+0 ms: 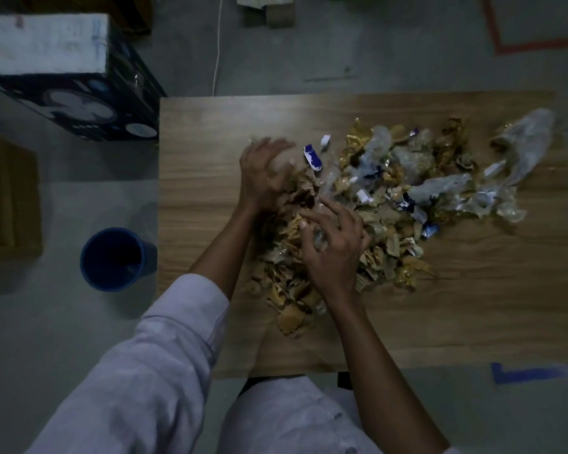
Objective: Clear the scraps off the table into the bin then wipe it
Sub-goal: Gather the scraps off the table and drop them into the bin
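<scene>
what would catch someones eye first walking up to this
The sprawling pile of scraps, torn brown cardboard, gold foil, clear plastic and blue-and-white wrapper bits, covers the middle and right of the wooden table. Both hands are in its left end, the left hand blurred above the right hand, fingers spread over the scraps. On the floor just left of the table stands the blue bin.
</scene>
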{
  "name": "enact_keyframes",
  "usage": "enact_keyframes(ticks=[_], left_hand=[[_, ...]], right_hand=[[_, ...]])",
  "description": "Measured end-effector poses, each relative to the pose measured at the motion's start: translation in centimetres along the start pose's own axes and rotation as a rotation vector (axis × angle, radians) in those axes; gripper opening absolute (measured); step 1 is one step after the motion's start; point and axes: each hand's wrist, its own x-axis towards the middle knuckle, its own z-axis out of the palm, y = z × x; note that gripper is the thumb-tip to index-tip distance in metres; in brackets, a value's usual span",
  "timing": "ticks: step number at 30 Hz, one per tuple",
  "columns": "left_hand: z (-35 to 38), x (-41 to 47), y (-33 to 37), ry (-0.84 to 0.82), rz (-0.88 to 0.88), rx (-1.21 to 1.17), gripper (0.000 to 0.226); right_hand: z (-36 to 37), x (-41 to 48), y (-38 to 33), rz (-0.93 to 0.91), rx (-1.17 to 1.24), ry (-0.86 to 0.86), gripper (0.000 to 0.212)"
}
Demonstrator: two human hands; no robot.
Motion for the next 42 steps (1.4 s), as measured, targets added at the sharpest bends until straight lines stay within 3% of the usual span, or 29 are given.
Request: enact_keyframes(ticks=[2,4,9,11,13,16,18,20,25,29,33,35,39,42], left_hand=[[-0.3,2.1,-0.7,-0.014,-0.207,0.056,0.062],[0.0,3.5,-1.3,-0.135,-0.338,0.072,0.074],[3.1,2.9,0.8,-0.469,-0.108,0.044,0.075],[4.1,1.9,1.7,-0.555,-0.005,0.167,0.077],[4.2,1.1,2.9,-0.595,0.018,0.137,0.074],[3.2,1.3,5.3,-0.399,-0.069,-0.097,0.048],[2.6,1.6,7.1,-0.162,-0.035,-0.027,0.045],[3.0,0.8,9.4,-0.091,0.063,0.109,0.047],[7.3,-5.7,14.6,-0.347,0.155,0.515,0.064],[10.8,-8.2,13.7,-0.469,0.075,0.563,0.068],[11.7,-9.4,13.2,-0.398,0.184,0.536,0.068],[12.2,-9.8,13.4,-0.375,0.191,0.544,0.07],[13.2,-10.5,14.2,-0.371,0.156,0.624,0.072],[13.6,-11.1,14.9,-0.37,0.136,0.616,0.07]], right_hand=[[-0.2,0.4,0.1,0.018,0.017,0.009,0.02],[-0.3,0.7,0.3,0.038,0.036,0.017,0.02],[-0.7,0.8,1.7,0.068,0.064,0.049,0.022],[-1.0,0.8,2.2,0.083,0.065,0.066,0.021],[-1.7,0.6,2.5,0.093,0.072,0.084,0.021],[-3.3,0.3,3.3,0.058,0.059,0.148,0.018],[-4.6,0.4,4.3,0.024,0.067,0.209,0.013],[-5.9,0.6,6.1,0.038,0.053,0.282,0.014],[-9.1,2.3,13.5,0.254,-0.029,0.383,0.023],[-12.6,5.7,19.8,0.485,-0.047,0.409,0.043],[-14.4,10.4,24.1,0.696,-0.018,0.225,0.076],[-14.2,12.3,24.7,0.751,-0.051,0.105,0.083],[-12.7,12.3,23.5,0.638,-0.308,-0.035,0.06],[-12.1,11.2,22.4,0.436,-0.159,0.037,0.034]])
